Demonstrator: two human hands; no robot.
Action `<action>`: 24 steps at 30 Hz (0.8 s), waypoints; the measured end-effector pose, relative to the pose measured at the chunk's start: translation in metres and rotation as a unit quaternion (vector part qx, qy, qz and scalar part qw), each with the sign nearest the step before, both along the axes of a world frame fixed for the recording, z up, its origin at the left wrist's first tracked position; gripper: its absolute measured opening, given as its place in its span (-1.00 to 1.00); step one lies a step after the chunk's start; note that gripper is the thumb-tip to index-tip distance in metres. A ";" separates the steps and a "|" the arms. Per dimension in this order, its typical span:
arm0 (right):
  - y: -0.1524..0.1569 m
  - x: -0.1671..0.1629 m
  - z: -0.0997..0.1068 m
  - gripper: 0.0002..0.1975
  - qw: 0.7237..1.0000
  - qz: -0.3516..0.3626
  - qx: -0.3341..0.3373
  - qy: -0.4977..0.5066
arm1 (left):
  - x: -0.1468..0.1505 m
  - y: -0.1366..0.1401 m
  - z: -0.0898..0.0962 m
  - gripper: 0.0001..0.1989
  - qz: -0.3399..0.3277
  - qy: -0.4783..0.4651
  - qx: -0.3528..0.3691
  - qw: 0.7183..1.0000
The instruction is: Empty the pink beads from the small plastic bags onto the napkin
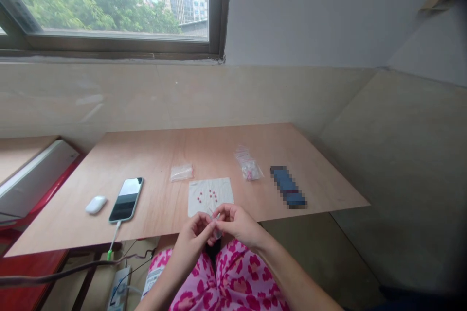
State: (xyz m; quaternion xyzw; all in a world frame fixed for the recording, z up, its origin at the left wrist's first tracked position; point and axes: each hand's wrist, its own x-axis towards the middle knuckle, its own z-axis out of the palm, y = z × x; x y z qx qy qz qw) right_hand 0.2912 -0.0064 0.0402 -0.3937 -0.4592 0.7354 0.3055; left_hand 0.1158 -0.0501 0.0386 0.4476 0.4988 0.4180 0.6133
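My left hand (192,234) and my right hand (241,223) meet at the front edge of the table, fingertips pinched together. Between them is a small clear plastic bag (218,234), mostly covered by the fingers; its contents cannot be made out. Just beyond the hands lies a white square sheet (194,207), with several small red pieces (210,196) scattered over its middle. Behind that sheet, to the left, rests a stack of clear plastic bags (181,172). More clear bags (250,169), with something pinkish inside, lie to the right.
On the left of the wooden table (156,150) are a phone (126,199) with a charging cable (116,236) and a white earbud case (96,205). A blurred-out dark blue object (288,187) lies at the right. A power strip (119,287) sits below the table.
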 end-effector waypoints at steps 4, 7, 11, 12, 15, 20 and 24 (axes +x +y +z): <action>-0.008 -0.008 -0.008 -0.75 0.999 0.033 0.017 -0.024 | 0.000 -0.007 -0.013 -0.52 0.013 0.023 0.003 1.000; -0.010 -0.008 -0.006 -0.73 0.998 0.056 0.003 -0.034 | -0.004 -0.008 -0.011 -0.54 0.029 0.098 0.033 0.994; -0.008 -0.005 -0.001 -0.72 0.997 0.060 0.002 -0.046 | -0.008 -0.006 -0.006 -0.59 0.026 0.145 0.043 0.988; -0.007 -0.004 -0.001 -0.71 0.997 0.061 0.004 -0.048 | -0.009 -0.005 -0.005 -0.60 0.023 0.139 0.037 0.989; -0.005 -0.003 -0.001 -0.66 0.997 0.056 0.016 -0.051 | -0.011 -0.003 -0.003 -0.61 0.014 0.117 0.020 0.993; -0.005 -0.004 -0.004 -0.62 0.998 0.027 0.018 -0.054 | -0.013 -0.003 0.001 -0.62 -0.005 0.107 0.039 0.993; -0.006 -0.005 -0.007 -0.60 0.998 0.001 0.018 -0.056 | -0.015 -0.002 0.001 -0.63 -0.021 0.095 0.046 0.994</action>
